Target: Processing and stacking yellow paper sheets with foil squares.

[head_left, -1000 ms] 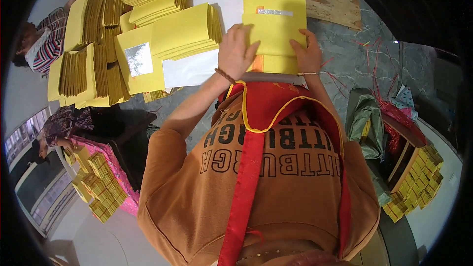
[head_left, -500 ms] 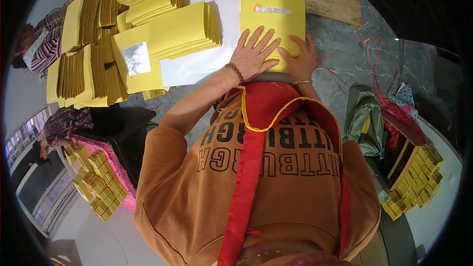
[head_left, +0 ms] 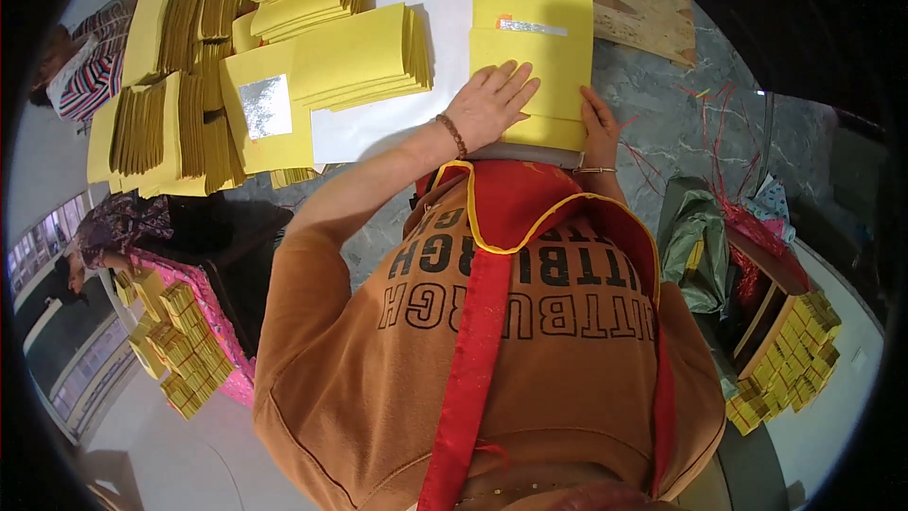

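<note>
Folded yellow paper sheet [head_left: 544,61] on the worktop [head_left: 662,123]. Left hand [head_left: 492,104] flat and open on it; right hand [head_left: 600,128] open, fingers pressing its edge. Best creased with firm, even pressure, edges kept aligned.

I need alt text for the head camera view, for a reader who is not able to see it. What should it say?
Seen from above, a person's left hand presses flat on a folded yellow paper sheet on a white table, while the right hand steadies the sheet's right edge. Stacks of yellow paper fill the table to the left; bundled yellow packs sit lower right.
</note>
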